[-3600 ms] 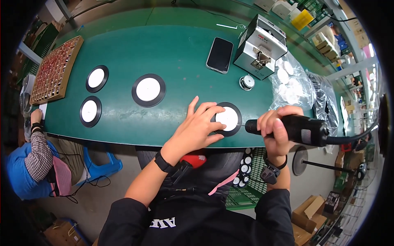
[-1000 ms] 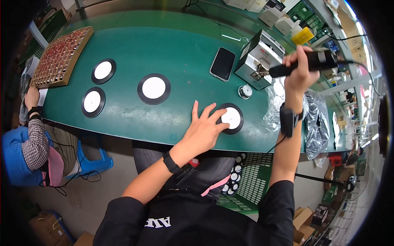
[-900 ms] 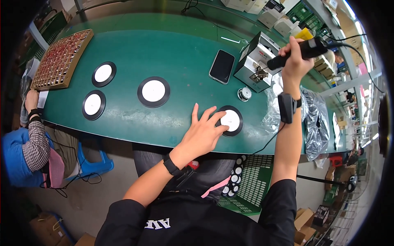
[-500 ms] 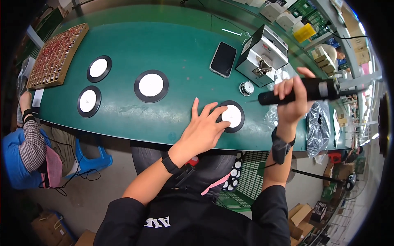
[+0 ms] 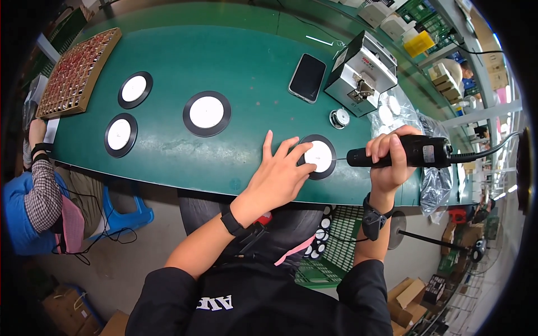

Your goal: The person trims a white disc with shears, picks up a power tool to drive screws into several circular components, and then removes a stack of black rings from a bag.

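A round disc (image 5: 319, 157) with a white centre and black rim lies flat on the green table. My left hand (image 5: 278, 171) holds it against the table, thumb and index finger pressed on its left part and the other fingers spread. In my right hand (image 5: 392, 163), closed round the grip, is a black corded electric screwdriver (image 5: 401, 152). Its thin bit points left and ends over the disc; whether it touches is too small to tell. Three more discs lie farther left: one (image 5: 207, 113) nearer the middle, two (image 5: 135, 90) (image 5: 120, 135) toward the left end.
A silver-and-black boxy device (image 5: 358, 75), a small round metal part (image 5: 339, 118) and a phone (image 5: 307, 78) stand behind the disc. Clear plastic bags (image 5: 435, 187) lie right. A partitioned cardboard tray (image 5: 78, 75) and another person's arm (image 5: 43, 179) are left. Below is a green crate (image 5: 342, 246).
My right hand has brought the screwdriver down and slightly left, so its bit now reaches over the disc. My left hand stays on the disc.
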`<state>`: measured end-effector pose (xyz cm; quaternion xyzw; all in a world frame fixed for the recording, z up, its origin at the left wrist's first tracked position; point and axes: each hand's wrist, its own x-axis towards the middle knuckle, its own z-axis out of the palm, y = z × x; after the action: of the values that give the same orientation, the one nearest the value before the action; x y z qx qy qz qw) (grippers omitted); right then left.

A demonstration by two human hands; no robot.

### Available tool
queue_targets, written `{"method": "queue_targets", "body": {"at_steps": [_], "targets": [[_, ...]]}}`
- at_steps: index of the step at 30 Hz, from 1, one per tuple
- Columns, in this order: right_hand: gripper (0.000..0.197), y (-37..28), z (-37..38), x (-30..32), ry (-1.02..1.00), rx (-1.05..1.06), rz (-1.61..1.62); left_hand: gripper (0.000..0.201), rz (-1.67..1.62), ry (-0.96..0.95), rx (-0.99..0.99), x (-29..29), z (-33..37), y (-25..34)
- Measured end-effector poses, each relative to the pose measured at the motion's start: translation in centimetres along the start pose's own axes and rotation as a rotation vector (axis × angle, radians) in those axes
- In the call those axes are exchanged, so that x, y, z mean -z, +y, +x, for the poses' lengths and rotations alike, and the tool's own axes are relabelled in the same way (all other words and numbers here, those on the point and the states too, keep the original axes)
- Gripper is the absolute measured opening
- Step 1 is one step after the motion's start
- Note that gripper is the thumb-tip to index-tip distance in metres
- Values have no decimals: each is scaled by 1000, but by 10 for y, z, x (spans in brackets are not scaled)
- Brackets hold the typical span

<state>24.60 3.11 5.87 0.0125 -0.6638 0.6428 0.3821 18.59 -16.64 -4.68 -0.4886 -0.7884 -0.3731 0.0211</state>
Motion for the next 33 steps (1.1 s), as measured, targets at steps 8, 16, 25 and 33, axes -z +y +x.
{"method": "queue_targets", "body": {"at_steps": [8,16,25,33], "targets": [[12,6,3,-4,48,-58,-8,22,25,10,-8,-1,2,3],[13,5,-9,-4,-3,-32,-16,27,24,61,33,-3,-2,12],[26,-65,-63,18,41,288,309,30,29,15,-33,-21,-18,47],[30,-91,-84,48,76,346,91,27,229,427,240,75,-33,-52]]}}
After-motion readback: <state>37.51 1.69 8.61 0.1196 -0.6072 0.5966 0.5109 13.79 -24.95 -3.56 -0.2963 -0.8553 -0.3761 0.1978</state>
